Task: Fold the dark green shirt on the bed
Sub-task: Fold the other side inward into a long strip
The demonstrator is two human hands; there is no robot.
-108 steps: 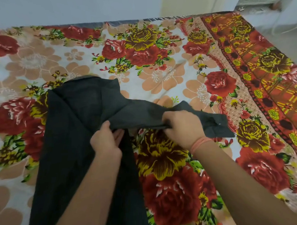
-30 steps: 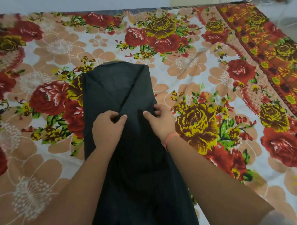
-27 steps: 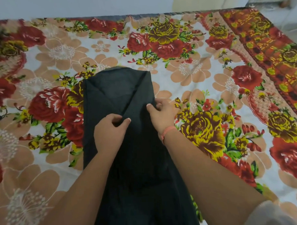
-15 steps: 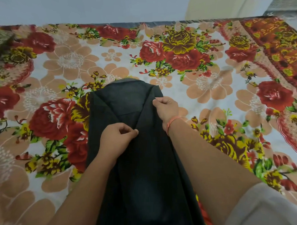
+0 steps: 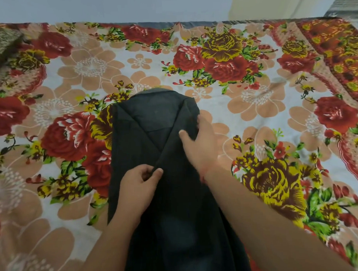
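Note:
The dark green shirt [image 5: 151, 124] lies lengthwise down the middle of the bed, both sides folded inward so it forms a narrow strip running toward me. My left hand [image 5: 138, 186] pinches the edge of the folded-over flap near the centre of the strip. My right hand [image 5: 200, 140] grips the shirt's right edge further up, thumb on top of the cloth. The lower part of the shirt runs off the bottom of the view between my forearms.
The bed is covered by a floral sheet [image 5: 244, 104] with red, yellow and peach flowers. A brown patterned pillow or cloth [image 5: 0, 46] sits at the far left corner. A pale wall [image 5: 129, 7] runs along the far edge.
The right sleeve was folded across onto the body. Since then my right hand has slid up the shirt's right edge, and my left hand stays pinching the flap at the centre.

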